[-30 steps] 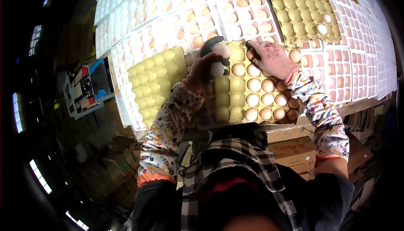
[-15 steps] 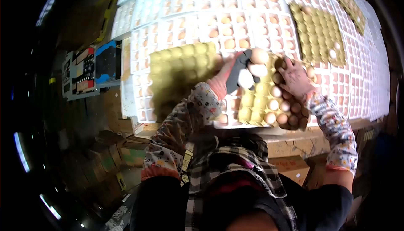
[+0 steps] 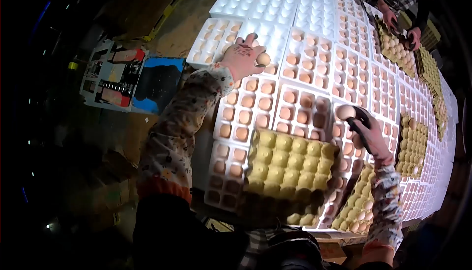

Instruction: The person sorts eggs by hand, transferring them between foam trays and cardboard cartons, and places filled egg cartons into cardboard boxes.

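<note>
My left hand (image 3: 244, 57) is over a white foam tray (image 3: 195, 56) at the upper left, its fingers curved round eggs; one egg (image 3: 263, 59) shows beside the fingertips. My right hand (image 3: 368, 131), in a glove with dark fingers, holds eggs above the trays at the right; a pale egg (image 3: 345, 112) sits at its fingertips. Below and between the hands, a yellow egg carton (image 3: 290, 164) lies on the white trays. Under my right forearm is another yellow carton (image 3: 358, 201), with several eggs at its lower end.
White trays with eggs (image 3: 305, 58) cover the sloping-looking surface. A co-worker's hands (image 3: 400, 27) are at a carton of eggs (image 3: 397, 54), top right. More cartons (image 3: 413, 144) lie at the right. A blue and red machine (image 3: 132, 81) stands at the left.
The view has swung left. My left hand has moved away from the carton with its eggs to the upper left trays. My right hand has lifted off the carton, now holding eggs.
</note>
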`<state>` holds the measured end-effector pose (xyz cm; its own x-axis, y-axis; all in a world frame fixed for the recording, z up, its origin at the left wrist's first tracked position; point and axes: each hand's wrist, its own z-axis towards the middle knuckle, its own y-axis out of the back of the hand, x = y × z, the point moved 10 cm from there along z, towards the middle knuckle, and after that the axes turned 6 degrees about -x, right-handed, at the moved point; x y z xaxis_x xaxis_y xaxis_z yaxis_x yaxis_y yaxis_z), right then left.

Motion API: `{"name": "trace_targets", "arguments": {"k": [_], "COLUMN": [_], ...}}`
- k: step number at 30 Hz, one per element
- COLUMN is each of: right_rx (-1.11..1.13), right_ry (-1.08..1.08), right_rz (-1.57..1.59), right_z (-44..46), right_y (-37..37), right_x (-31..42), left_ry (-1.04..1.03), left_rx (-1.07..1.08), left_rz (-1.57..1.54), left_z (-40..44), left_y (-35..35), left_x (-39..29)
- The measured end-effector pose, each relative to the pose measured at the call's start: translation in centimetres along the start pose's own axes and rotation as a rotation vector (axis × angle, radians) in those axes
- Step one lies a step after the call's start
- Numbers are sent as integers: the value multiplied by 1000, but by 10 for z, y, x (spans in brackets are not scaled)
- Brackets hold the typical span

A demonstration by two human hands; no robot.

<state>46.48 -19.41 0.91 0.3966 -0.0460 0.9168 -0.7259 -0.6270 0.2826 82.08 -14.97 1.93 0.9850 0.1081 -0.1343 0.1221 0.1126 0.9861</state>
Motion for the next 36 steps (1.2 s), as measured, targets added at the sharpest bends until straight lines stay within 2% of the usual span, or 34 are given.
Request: {"name": "trace_targets", "arguments": {"k": [1, 2, 3, 4, 6, 8, 9, 10, 12, 15, 16, 17, 18, 20, 21, 22, 24, 26, 28, 29, 30, 31, 32, 34, 35, 36], "right_rx": [34, 41, 35, 32, 195, 311, 243, 228, 152, -4, -174, -226, -275, -307, -286, -270, -253, -368, -440, -368, -372, -321, -240, -564, -750, -842], "right_ry": [286, 386, 581, 767, 683, 609, 691, 670, 286, 348, 553, 465, 375, 376, 329, 277, 57, -69, -132, -273, -104, -21, 81, -59, -155, -278], "right_rz": [-286, -384, -686, -983, -1059, -1062, -946, -759, -338, -143, -76, 79, 242, 267, 308, 349, 247, 336, 293, 163, -382, -599, -802, -537, -162, -168], "right_z": [49, 90, 132, 170, 236, 284, 303, 315, 339, 350, 341, 334, 306, 226, 183, 140, 48, -48, -143, -192, -231, -266, -294, -350, -364, -373], "right_y": [-30, -68, -103, -138, -183, -202, -197, -188, -159, -131, -116, -91, -75, -53, -47, -41, -25, -11, 1, 5, 22, 37, 46, 131, 179, 221], "right_x": [25, 48, 66, 76, 77, 65, 59, 61, 41, 22, 34, 23, 17, 22, 10, -6, -50, -81, -101, -113, -94, -94, -97, -134, -154, -172], "left_ry": [-166, -325, -420, -423, -359, -181, -121, -56, 38, 41, 44, 123, 184, 211, 209, 121, 91, 126, 40, 16, 16, -9, -137, -221, -331, -439], "left_rx": [80, 163, 211, 309, 397, 293, 166, 37, -356, -422, -437, -515, -589, -702, -623, -507, -249, -214, -199, -105, -41, 8, 39, 204, 167, 129], "left_rz": [167, 333, 414, 417, 218, -94, -212, -327, -265, -229, -221, -461, -664, -651, -662, -765, -815, -957, -797, -946, -1068, -1125, -1041, -949, -927, -904], "left_z": [25, 44, 62, 76, 95, 111, 118, 126, 131, 129, 129, 116, 95, 33, 2, -25, -82, -126, -155, -165, -172, -181, -189, -195, -190, -183], "left_y": [-18, -44, -70, -92, -105, -93, -89, -91, -88, -124, -118, -110, -99, -74, -78, -73, -73, -64, -42, -43, -45, -48, -55, -55, -48, -46], "left_x": [7, 16, 23, 33, 43, 62, 77, 93, 118, 123, 118, 120, 115, 76, 51, 18, -46, -98, -157, -189, -220, -254, -290, -373, -417, -461]}}
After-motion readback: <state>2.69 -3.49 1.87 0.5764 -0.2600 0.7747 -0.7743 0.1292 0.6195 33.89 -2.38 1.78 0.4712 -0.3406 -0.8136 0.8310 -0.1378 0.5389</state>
